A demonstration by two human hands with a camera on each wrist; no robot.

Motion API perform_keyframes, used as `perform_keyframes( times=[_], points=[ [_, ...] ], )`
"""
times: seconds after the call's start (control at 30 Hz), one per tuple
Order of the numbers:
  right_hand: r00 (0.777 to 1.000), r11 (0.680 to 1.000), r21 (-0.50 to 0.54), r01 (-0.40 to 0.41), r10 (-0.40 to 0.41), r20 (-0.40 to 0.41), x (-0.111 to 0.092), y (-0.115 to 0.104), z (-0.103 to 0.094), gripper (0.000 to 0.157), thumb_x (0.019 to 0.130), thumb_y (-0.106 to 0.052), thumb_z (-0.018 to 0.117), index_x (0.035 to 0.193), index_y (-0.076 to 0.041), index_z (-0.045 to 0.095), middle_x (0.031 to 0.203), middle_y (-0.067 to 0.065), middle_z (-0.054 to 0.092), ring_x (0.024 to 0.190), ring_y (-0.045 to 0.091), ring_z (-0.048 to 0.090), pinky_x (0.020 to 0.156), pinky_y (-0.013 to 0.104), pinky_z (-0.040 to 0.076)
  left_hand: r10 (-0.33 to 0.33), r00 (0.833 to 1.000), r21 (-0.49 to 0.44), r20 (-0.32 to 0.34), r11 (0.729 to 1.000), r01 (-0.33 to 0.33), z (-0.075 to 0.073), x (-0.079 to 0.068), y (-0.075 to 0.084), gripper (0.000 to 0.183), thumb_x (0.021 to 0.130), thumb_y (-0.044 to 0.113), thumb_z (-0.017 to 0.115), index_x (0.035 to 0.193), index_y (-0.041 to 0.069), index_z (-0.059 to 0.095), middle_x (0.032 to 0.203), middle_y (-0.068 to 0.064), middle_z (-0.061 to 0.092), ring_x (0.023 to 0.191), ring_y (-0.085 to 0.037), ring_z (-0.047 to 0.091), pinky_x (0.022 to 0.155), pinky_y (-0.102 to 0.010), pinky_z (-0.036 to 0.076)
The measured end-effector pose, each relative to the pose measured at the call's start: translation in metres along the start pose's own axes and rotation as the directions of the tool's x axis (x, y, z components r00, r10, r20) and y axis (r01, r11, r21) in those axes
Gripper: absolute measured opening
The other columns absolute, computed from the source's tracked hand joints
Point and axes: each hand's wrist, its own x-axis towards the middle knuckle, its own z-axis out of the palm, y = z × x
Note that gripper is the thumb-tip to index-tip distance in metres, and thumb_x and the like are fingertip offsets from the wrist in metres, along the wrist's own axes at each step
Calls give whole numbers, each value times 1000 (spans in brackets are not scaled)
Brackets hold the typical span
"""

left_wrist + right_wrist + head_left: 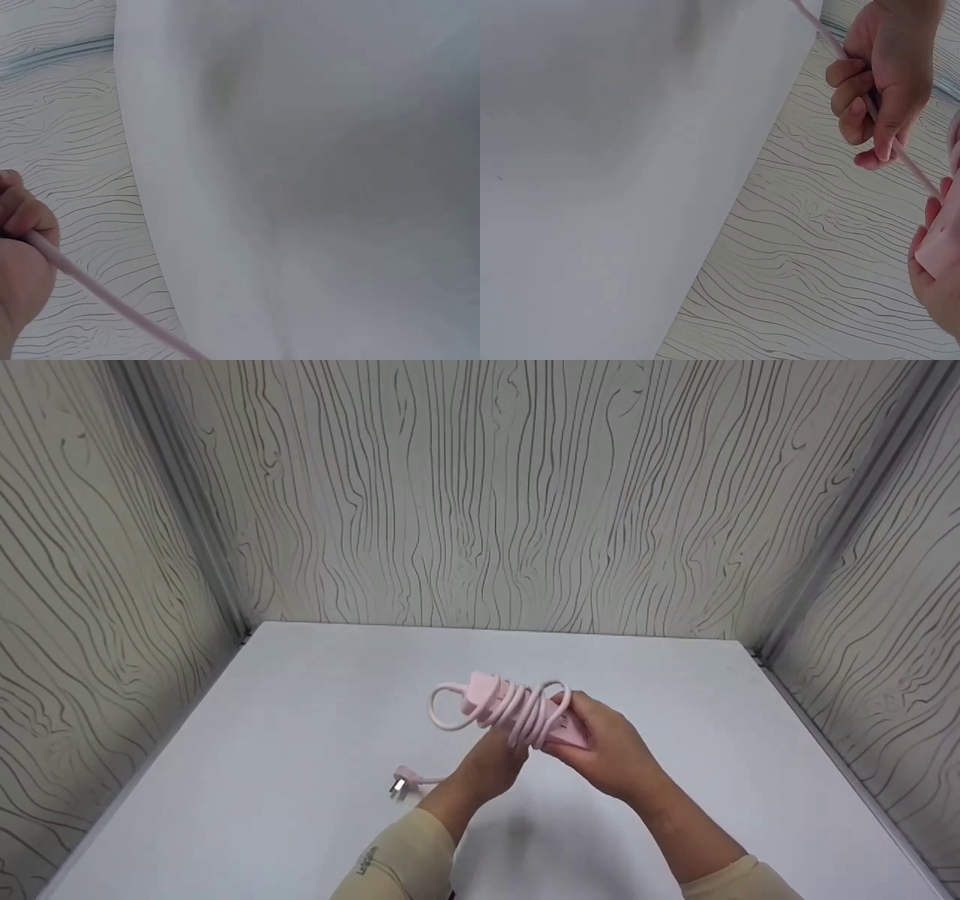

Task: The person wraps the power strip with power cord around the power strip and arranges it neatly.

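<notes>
A pink power strip (477, 690) is held up over the white table in my right hand (611, 744), which grips its near right end. Its pink cord (534, 718) is wound several times around the strip, with a loose loop at the far left end. Below the strip, my left hand (489, 766) has its fingers curled round the cord; the right wrist view shows the left hand (889, 86) pinching this stretch between thumb and fingers. Left of that wrist, the plug (406, 775) hangs at the cord's free end, metal prongs showing. In the left wrist view the cord (112, 300) runs down from the fist.
The white table (300, 720) stretches beneath both hands. Wood-grain patterned panels (465, 510) enclose it at the back and both sides, with grey metal strips (187, 510) in the corners.
</notes>
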Motion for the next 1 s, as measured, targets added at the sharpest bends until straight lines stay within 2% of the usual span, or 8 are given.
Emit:
perform_keyframes(
  times=[0.07, 0.13, 0.27, 0.37, 0.5, 0.6, 0.8, 1.0],
  points=[
    [998, 999, -24, -34, 33, -48, 2, -1, 0, 45, 76, -31, 74, 114, -14, 55, 98, -5, 60, 78, 10, 52, 69, 32, 46, -29, 1000, -93, 4, 995, 29, 4, 0, 0, 24, 100, 26, 36, 111, 12, 52, 81, 6, 52, 75, -8, 51, 74, -24, 45],
    [993, 996, -45, -78, 74, -89, 3, -1, -1, 47, 76, -30, 74, 115, -13, 55, 98, -2, 61, 78, 12, 52, 69, 34, 46, -59, 998, -105, 21, 993, 61, 5, -2, -1, 24, 100, 30, 34, 103, 14, 51, 71, 7, 47, 65, -8, 47, 64, -24, 42],
    [976, 982, -56, -178, 169, -138, 3, 2, -3, 49, 77, -31, 73, 117, -10, 53, 98, 3, 61, 79, 17, 52, 69, 34, 45, -74, 996, -40, 49, 996, 76, 6, -8, -1, 14, 99, 27, 39, 100, 16, 47, 78, 6, 55, 70, -7, 51, 67, -26, 45],
    [960, 971, -33, -236, 228, -165, 3, 5, -1, 51, 79, -31, 71, 119, -9, 51, 99, 5, 61, 81, 19, 52, 69, 35, 44, -76, 992, -8, 97, 997, 77, 5, -11, 2, 16, 98, 28, 39, 102, 16, 48, 84, 7, 59, 74, -5, 55, 70, -27, 47],
    [943, 959, -38, -281, 269, -194, 3, 11, 3, 52, 80, -33, 70, 120, -7, 50, 99, 7, 61, 82, 20, 53, 69, 36, 44, -67, 989, 41, 129, 997, 62, 2, -14, 5, 17, 98, 28, 40, 101, 15, 50, 80, 9, 57, 72, -5, 54, 71, -27, 48],
    [937, 948, -61, -312, 296, -188, 3, 18, 4, 52, 80, -34, 70, 120, -7, 50, 98, 7, 61, 81, 21, 53, 69, 36, 44, -65, 987, 79, 144, 995, 54, -1, -15, 7, 14, 98, 27, 41, 97, 15, 50, 74, 10, 53, 67, -7, 51, 67, -27, 46],
    [940, 939, -132, -319, 296, -169, 2, 24, 2, 53, 79, -37, 69, 120, -7, 50, 97, 6, 61, 79, 20, 53, 66, 36, 44, -44, 988, 95, 146, 995, 30, -8, -17, 9, 13, 97, 27, 43, 92, 17, 49, 67, 9, 48, 61, -9, 47, 59, -26, 42],
    [946, 938, -192, -289, 249, -207, 2, 29, -1, 53, 79, -34, 70, 118, -4, 50, 96, 8, 61, 78, 21, 54, 68, 39, 46, -79, 988, 89, 136, 994, 68, -16, -22, 11, 11, 93, 30, 51, 91, 19, 53, 64, 10, 48, 58, -8, 45, 54, -24, 39]
  ],
)
